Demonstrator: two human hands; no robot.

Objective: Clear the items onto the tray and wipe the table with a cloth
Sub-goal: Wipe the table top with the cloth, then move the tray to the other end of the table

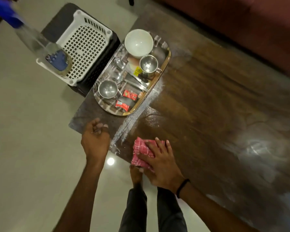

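Note:
A steel tray (164,71) sits at the table's left end. It holds a white bowl (138,42), a steel mug (148,65), a small steel bowl (107,89), two spoons (119,64) and red packets (129,95). My right hand (161,163) presses flat on a red checked cloth (141,150) at the near edge of the dark wooden table (216,97). My left hand (95,139) hovers at the table's near left corner, fingers loosely curled, holding nothing. White streaks of wet residue run from the tray toward the cloth.
A white perforated basket (85,44) rests on a dark stool left of the table. A clear bottle with a blue cap (38,42) stands on it. A maroon sofa (241,22) lines the far side. Pale tiled floor lies to the left; my legs are below.

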